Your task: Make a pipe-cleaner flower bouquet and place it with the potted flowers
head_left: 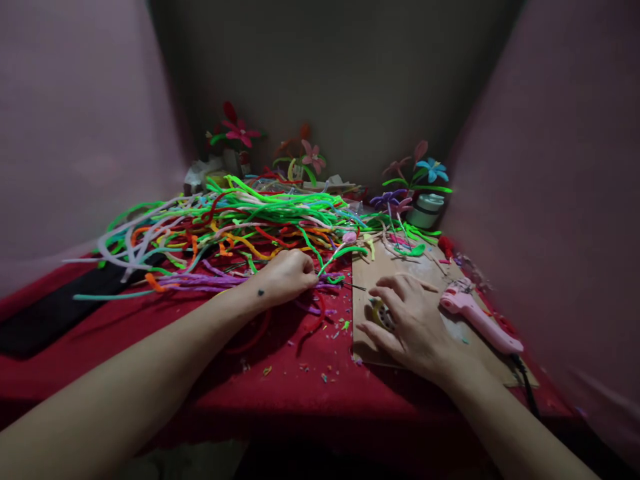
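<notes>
My left hand (293, 275) is closed in a pinch above the red cloth. From its fingers rises a pipe-cleaner flower stem (329, 262) with green leaves and a small pink bud (349, 237). Thin dark wire ends (355, 286) stick out to the right beside that hand. Over the board, my right hand (407, 320) has its fingers apart. A yellow roll (384, 315) with a holed core lies between its thumb and fingers; whether they touch it I cannot tell.
Piled pipe cleaners (280, 207) in many colours cover the left and back. A pink glue gun (483, 320) lies on the wooden board (370, 347), its cord running off the front. Finished flowers (433, 170) stand behind, near a white jar (426, 210). Scraps dot the red cloth (300, 387).
</notes>
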`<state>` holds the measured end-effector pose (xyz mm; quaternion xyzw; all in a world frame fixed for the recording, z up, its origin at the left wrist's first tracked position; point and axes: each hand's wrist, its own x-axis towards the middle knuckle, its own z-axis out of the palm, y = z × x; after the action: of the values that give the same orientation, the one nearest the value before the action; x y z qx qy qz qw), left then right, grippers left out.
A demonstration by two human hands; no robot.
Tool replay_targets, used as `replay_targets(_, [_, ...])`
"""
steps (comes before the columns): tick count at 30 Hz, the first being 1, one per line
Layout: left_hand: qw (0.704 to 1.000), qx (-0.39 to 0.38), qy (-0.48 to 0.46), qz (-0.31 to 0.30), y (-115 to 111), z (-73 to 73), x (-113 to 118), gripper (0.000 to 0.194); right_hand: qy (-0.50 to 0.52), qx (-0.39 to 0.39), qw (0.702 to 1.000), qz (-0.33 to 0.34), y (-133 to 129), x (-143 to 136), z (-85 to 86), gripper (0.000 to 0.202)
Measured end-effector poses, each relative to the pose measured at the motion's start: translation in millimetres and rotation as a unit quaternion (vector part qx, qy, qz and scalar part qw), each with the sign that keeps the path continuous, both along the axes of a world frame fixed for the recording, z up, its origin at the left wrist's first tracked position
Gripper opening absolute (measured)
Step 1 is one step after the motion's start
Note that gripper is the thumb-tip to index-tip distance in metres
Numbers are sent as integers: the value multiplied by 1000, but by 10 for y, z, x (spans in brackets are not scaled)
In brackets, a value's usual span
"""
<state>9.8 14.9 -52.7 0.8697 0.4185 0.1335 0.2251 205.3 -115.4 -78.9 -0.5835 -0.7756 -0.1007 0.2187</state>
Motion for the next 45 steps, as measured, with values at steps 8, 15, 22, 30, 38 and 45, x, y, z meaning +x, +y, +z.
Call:
replay_targets(8, [983,-79,-148,76,-22,99,-50,24,390,-140,910,10,189,-282,299,14])
replay_targets(15, [951,-131,-277,50,-194,76,7,23,760,-224,608,51,720,-490,268,18])
replay_targets(22, [936,-209,-283,-12,-210,-3,80,25,753,-136,633,117,790,-499,156,17])
replay_targets(30, [969,-91,-228,-33,-256,-23,82,20,729,-152,659,106,742,-474,111,19])
replay_targets(38, [979,4,-195,-55,-298,-101,51,19,702,-127,695,87,721,-531,87,13])
replay_targets(45, [979,32,-191,-62,-297,-207,45,18,637,-89,763,67,671,-571,135,8])
